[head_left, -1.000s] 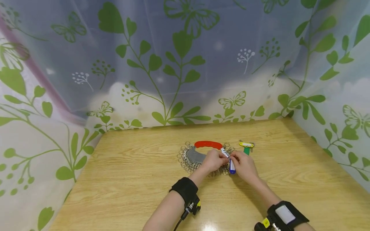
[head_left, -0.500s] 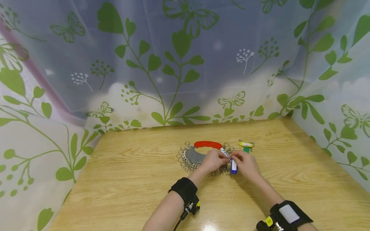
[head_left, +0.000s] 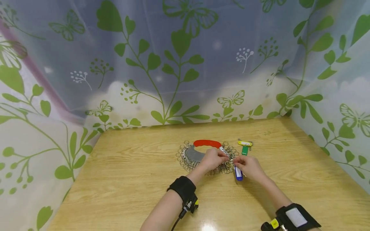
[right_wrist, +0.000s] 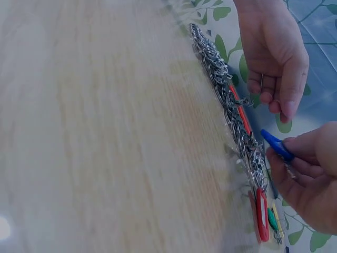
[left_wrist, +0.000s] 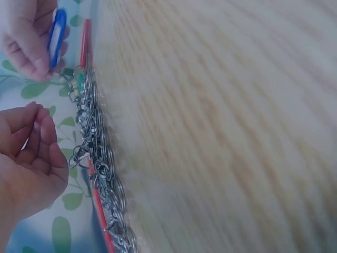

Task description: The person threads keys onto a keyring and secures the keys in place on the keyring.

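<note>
My right hand point(head_left: 251, 167) pinches a blue key tag point(head_left: 238, 174) with a white label, just right of a big bunch of metal split rings point(head_left: 185, 160). In the right wrist view the blue key tag point(right_wrist: 277, 145) sits between thumb and fingers. The bunch surrounds a grey curved plate point(head_left: 193, 155) with a red handle point(head_left: 207, 143). Over the bunch's right part is my left hand point(head_left: 213, 159), its fingers loosely curled, thumb near the forefinger. In the left wrist view nothing shows in the left hand point(left_wrist: 34, 158); the rings lie beside its fingers.
A green key tag point(head_left: 245, 150) and a yellow key tag point(head_left: 245, 143) lie right of the bunch on the wooden table point(head_left: 130, 179). A red key tag point(right_wrist: 262, 216) lies near them. Leaf-patterned curtains point(head_left: 138, 96) stand behind and on both sides.
My right hand has drawn the blue key tag away from the bunch, rightward and slightly toward me, opening a gap between the hands. The left hand has stayed nearly in place.
</note>
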`<state>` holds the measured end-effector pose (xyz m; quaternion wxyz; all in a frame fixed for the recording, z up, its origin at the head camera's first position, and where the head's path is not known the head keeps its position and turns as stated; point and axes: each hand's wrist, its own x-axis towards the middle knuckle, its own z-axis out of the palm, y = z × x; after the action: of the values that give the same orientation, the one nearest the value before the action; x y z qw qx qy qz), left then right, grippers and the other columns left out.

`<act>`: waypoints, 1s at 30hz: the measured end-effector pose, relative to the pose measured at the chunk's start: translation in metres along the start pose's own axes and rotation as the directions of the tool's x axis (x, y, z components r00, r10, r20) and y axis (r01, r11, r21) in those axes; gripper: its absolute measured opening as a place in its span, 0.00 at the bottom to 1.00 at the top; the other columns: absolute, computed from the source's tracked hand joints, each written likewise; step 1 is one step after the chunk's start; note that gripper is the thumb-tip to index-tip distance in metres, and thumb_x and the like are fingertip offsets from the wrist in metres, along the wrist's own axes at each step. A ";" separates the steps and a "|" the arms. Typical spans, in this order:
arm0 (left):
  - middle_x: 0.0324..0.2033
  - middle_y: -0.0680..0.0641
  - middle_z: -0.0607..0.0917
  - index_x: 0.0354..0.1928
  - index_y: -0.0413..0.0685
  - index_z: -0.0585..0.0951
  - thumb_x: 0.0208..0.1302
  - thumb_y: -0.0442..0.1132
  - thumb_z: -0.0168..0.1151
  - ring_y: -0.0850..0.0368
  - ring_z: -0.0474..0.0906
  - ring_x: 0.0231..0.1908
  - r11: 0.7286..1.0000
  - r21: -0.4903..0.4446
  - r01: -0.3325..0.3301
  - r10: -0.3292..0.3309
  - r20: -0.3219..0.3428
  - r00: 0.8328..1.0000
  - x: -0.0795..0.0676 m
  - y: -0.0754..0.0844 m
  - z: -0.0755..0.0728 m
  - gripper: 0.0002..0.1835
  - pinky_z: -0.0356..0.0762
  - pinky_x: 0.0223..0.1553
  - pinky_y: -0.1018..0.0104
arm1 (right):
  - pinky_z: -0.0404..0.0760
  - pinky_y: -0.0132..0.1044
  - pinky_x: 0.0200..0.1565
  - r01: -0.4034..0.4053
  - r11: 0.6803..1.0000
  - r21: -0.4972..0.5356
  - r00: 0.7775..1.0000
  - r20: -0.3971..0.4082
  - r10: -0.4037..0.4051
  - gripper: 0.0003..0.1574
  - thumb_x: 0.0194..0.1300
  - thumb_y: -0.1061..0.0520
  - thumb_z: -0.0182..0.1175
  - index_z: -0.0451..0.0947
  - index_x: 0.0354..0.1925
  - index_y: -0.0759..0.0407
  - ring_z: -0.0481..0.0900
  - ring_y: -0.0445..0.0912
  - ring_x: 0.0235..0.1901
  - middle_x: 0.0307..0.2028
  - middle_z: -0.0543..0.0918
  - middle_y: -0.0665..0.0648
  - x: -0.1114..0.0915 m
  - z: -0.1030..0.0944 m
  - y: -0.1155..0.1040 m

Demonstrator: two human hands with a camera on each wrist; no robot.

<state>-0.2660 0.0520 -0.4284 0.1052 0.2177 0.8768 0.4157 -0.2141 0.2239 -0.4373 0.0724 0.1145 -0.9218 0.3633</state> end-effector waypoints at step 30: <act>0.31 0.53 0.83 0.40 0.44 0.85 0.63 0.39 0.60 0.64 0.75 0.28 0.999 0.054 -0.002 -0.001 0.046 0.999 -0.011 -0.001 -0.013 0.09 0.71 0.29 0.70 | 0.72 0.44 0.30 -0.079 0.985 -0.152 0.991 -0.120 0.061 0.04 0.57 0.65 0.59 0.77 0.29 0.67 0.76 0.50 0.25 0.24 0.80 0.58 0.015 -0.024 0.021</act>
<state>-0.2615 0.0379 -0.4212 0.1192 0.2301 0.8850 0.3867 -0.2324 0.2531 -0.4299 0.1213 0.0547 -0.9452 0.2982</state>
